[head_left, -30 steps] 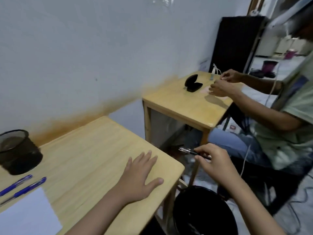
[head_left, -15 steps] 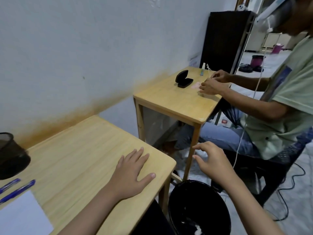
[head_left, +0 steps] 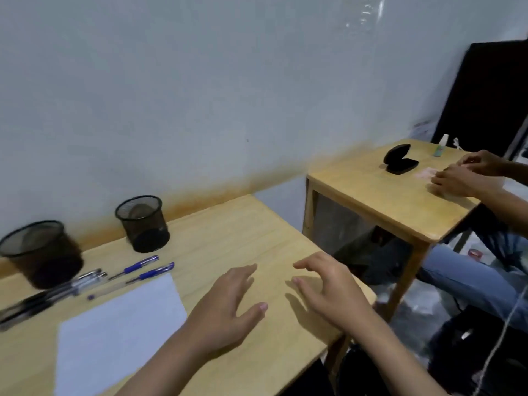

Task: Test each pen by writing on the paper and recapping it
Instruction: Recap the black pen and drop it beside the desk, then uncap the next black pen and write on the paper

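Note:
A white sheet of paper (head_left: pixel 120 332) lies on my wooden table (head_left: pixel 228 232), left of my hands. Behind it lie two blue-capped pens (head_left: pixel 134 267) (head_left: pixel 137 278) and several black pens (head_left: pixel 48 295) in a loose row. Two black mesh pen cups stand by the wall, one at the far left (head_left: pixel 43 252) and one further right (head_left: pixel 143 222). My left hand (head_left: pixel 228 307) rests flat on the table, fingers spread, holding nothing. My right hand (head_left: pixel 328 292) hovers over the table's right end, fingers curled apart and empty.
A second wooden table (head_left: pixel 380 195) stands to the right, with an open black case (head_left: pixel 398 160) and a small bottle (head_left: pixel 440 145). Another person's hands (head_left: pixel 463 175) work there. A black bin (head_left: pixel 360 378) sits below my table's right edge.
My right hand held a pen out over the bin, then was empty, and has come back above the table. The view has swung left, bringing the pens and both cups into sight.

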A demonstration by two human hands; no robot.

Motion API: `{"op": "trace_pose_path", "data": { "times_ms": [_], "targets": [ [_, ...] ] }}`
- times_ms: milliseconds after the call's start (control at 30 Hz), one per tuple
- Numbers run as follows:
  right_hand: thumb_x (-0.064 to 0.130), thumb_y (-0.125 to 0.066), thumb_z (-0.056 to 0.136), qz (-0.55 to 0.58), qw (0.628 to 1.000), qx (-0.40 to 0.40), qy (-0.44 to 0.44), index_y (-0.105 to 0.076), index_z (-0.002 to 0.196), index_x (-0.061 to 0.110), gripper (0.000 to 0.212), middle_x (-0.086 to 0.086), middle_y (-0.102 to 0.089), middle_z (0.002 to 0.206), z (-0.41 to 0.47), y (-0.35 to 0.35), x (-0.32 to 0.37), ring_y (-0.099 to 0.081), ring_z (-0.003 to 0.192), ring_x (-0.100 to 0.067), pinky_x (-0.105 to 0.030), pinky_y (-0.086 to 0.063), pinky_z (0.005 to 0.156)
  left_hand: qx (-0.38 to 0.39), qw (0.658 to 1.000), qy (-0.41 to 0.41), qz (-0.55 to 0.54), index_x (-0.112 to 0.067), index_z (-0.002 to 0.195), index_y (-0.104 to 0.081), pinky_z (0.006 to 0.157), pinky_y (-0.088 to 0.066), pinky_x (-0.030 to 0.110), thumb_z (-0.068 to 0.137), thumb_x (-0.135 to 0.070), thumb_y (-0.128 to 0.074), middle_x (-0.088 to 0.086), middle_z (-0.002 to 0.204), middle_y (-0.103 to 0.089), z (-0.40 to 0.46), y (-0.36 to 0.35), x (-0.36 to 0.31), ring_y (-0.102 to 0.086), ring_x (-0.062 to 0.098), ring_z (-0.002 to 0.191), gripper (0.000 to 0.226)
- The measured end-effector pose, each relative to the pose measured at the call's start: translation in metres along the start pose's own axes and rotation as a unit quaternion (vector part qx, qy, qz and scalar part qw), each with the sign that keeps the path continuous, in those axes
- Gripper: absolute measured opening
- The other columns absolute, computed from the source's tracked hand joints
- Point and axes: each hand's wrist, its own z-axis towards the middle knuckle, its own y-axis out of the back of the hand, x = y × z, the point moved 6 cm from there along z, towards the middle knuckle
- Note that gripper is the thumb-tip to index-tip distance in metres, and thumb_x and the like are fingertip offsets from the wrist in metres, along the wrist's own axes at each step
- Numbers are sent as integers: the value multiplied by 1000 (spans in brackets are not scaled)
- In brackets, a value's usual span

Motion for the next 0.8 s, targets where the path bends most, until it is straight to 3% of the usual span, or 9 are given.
{"op": "trace_pose_path", "data": {
  "times_ms": [100, 233, 333, 500, 600, 667, 800],
  "targets": [
    [34, -61, 85, 25, 997, 39, 57, -66, 106, 22, 24, 9, -61, 101, 14, -40, 42, -55, 97, -4, -20, -44, 82, -47, 996, 70, 2, -46, 138, -24, 76, -30, -2, 85, -51, -57, -31, 132, -28, -34, 37, 32, -24, -36, 96, 63],
    [37, -58, 81, 56, 987, 94, 121, -67, 102, 22, 27, 8, -61, 98, 27, -98, 103, -58, 97, -8, -25, -48, 80, -133, 980, 142, 34, -44, 139, -26, 93, -29, 18, 83, -56, -55, -26, 141, -30, -87, 84, 83, -30, -8, 118, 64],
    [39, -57, 81, 75, 975, 131, 164, -67, 101, 24, 28, 9, -63, 101, 30, -140, 152, -59, 98, -8, -28, -49, 82, -189, 960, 196, 66, -39, 138, -30, 91, -28, 17, 83, -53, -57, -26, 134, -31, -136, 117, 117, -31, -6, 115, 63],
    [34, -62, 86, 90, 948, 192, 238, -67, 105, 23, 22, 8, -64, 105, 31, -199, 227, -56, 102, -8, -22, -45, 85, -243, 928, 253, 128, -22, 138, -39, 100, -30, 25, 72, -66, -38, -3, 142, -40, -211, 161, 174, -36, 14, 129, 79],
    [30, -59, 88, 88, 930, 232, 271, -68, 103, 21, 19, 7, -66, 103, 38, -226, 263, -55, 97, -7, -20, -43, 81, -254, 896, 328, 161, -21, 140, -37, 111, -23, 41, 68, -72, -25, 5, 149, -33, -242, 174, 203, -28, 22, 136, 89],
    [25, -59, 88, 89, 926, 244, 273, -69, 102, 19, 18, 4, -67, 102, 48, -242, 283, -57, 93, -8, -20, -43, 76, -248, 886, 356, 163, -21, 140, -36, 114, -18, 44, 69, -73, -23, 6, 151, -29, -250, 177, 212, -23, 23, 138, 89],
    [15, -59, 87, 90, 938, 220, 254, -70, 103, 13, 19, -3, -67, 103, 69, -267, 306, -59, 93, -16, -30, -48, 79, -229, 881, 372, 182, -23, 141, -34, 115, -13, 48, 87, -59, -39, 6, 154, -21, -248, 172, 218, -16, 23, 140, 65]
  ]
}}
